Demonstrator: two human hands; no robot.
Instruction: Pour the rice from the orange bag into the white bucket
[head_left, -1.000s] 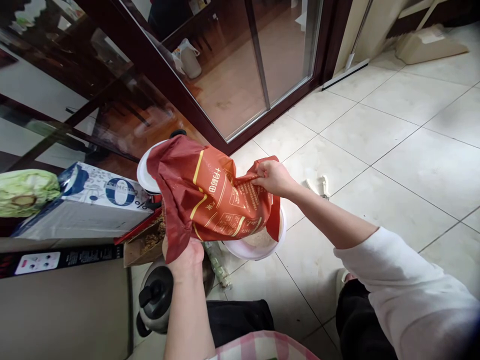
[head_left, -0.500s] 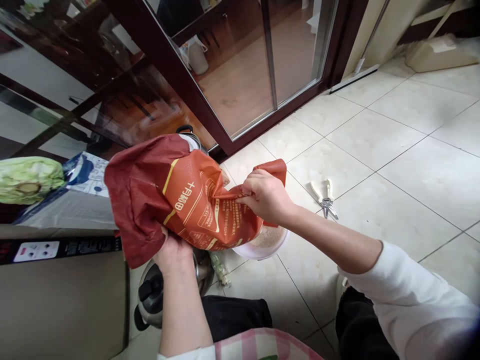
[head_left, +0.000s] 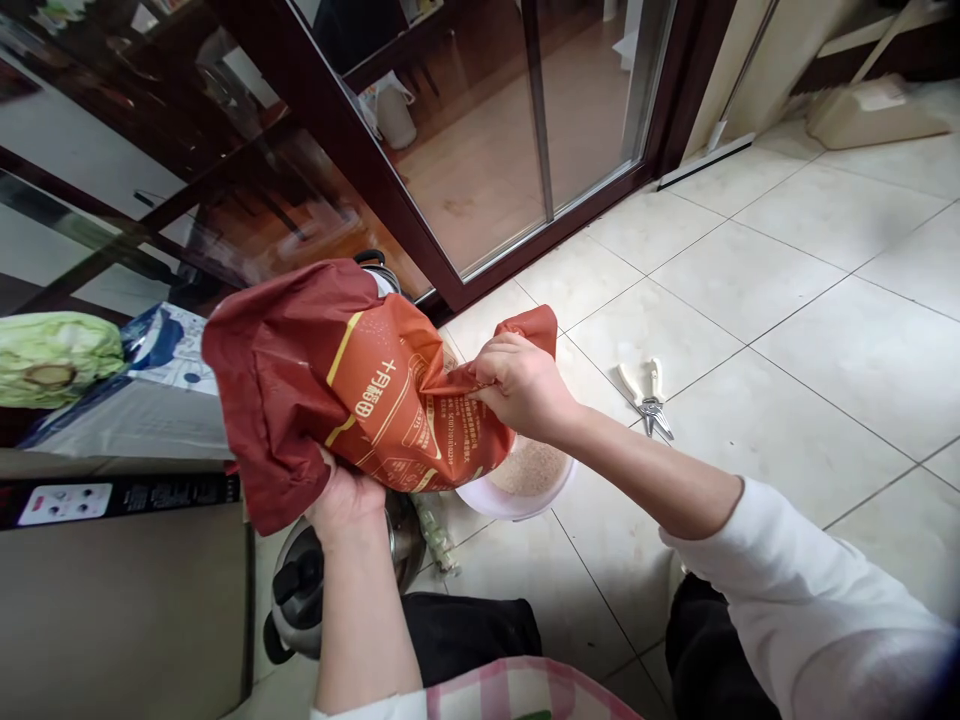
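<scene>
A red and orange grain bag (head_left: 375, 390) with white lettering lies tilted across both my hands, its far end over a round white tub (head_left: 517, 505). Beige grain (head_left: 531, 466) shows inside the tub. My left hand (head_left: 345, 505) holds the bag's rear end from below, its fingers partly hidden underneath. Near the mouth, my right hand (head_left: 521, 385) grips gathered bag material in closed fingers. The bag covers part of the tub's rim, and its opening faces away from view.
White-handled scissors (head_left: 651, 400) lie on the tiled floor to the right. A lidded metal pot (head_left: 300, 590) stands below my left forearm. At left are a cabbage (head_left: 56, 360) and a dark-edged appliance (head_left: 127, 590). A framed glass door (head_left: 480, 130) stands ahead.
The bag's mouth end and my right hand have shifted slightly left and up. More of the tub and the grain in it shows. My left hand has barely moved.
</scene>
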